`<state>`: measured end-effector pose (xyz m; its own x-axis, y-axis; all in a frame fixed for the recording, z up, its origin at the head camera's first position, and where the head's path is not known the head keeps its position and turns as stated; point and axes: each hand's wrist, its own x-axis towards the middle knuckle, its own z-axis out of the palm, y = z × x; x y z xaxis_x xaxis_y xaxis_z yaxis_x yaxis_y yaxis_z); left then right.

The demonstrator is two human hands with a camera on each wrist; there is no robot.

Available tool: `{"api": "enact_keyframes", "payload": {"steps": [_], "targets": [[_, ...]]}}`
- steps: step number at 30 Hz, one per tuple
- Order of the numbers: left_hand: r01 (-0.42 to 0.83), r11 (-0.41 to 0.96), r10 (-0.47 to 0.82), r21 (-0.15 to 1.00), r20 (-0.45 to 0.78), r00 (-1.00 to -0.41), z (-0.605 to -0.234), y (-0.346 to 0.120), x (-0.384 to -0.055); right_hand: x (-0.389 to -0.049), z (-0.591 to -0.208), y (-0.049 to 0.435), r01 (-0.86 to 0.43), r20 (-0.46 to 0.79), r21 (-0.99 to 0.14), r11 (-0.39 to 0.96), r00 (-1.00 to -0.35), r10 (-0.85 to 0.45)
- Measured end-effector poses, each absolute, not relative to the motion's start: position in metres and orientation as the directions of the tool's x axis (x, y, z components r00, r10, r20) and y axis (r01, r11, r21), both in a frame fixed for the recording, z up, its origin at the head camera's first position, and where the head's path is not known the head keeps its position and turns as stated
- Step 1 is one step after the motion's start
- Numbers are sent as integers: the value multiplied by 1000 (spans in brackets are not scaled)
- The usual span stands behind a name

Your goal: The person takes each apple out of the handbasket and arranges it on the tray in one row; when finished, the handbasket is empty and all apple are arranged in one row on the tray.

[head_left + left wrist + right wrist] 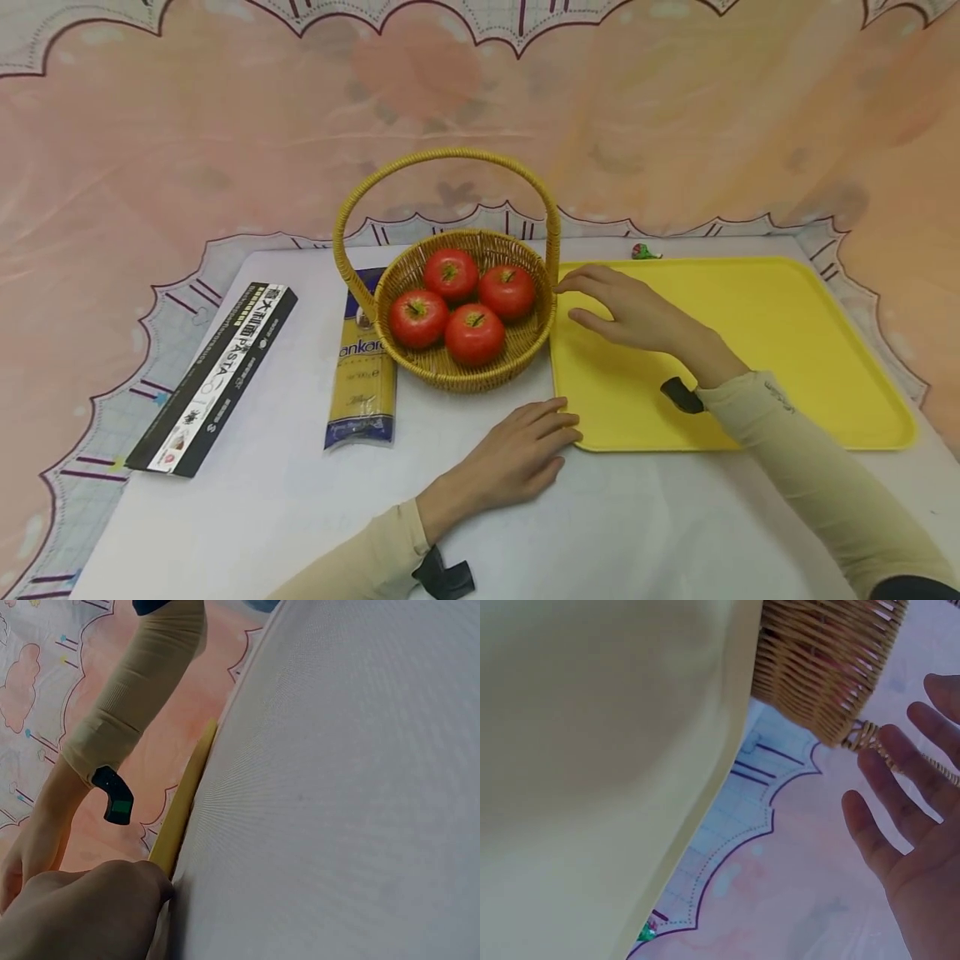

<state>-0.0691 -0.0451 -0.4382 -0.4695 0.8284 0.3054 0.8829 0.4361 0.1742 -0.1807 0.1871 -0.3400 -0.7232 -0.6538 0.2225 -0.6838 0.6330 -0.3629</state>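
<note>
A yellow wicker basket point(480, 382) with a tall arched handle point(450, 153) holds several red tomatoes point(476, 334). To its right lies a flat yellow tray point(780, 350). My right hand point(637, 312) hovers over the tray's left part, fingers spread toward the basket's right side. In the right wrist view that hand point(922, 817) shows nothing in its palm, with the basket point(825, 667) beyond the tray edge. My left hand point(506, 458) rests at the tray's near left corner, its fingertips at the rim. The left wrist view shows its knuckles point(97, 900) beside the tray edge point(184, 802).
Left of the basket, partly behind it, lies a yellow and blue pasta packet point(362, 392). A long black and white pasta box point(213, 379) lies slanted farther left. A small green and red item point(643, 252) sits behind the tray. White cloth point(285, 525) covers the table.
</note>
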Motion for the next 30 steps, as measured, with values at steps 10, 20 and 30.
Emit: {"api": "enact_keyframes", "payload": {"steps": [10,20,30], "targets": [[882,431,829,190,304,-470,-438,-47,-69,-182,-338,171,-707,229,-365,606,-699,-678],[885,424,832,192,304,-465,-439,-48,-69,-187,-336,145,-773,258,-306,555,-629,-734],[883,437,835,175,286,-470,-439,-47,-67,-198,-338,117,-795,185,-256,551,-599,-779]]}}
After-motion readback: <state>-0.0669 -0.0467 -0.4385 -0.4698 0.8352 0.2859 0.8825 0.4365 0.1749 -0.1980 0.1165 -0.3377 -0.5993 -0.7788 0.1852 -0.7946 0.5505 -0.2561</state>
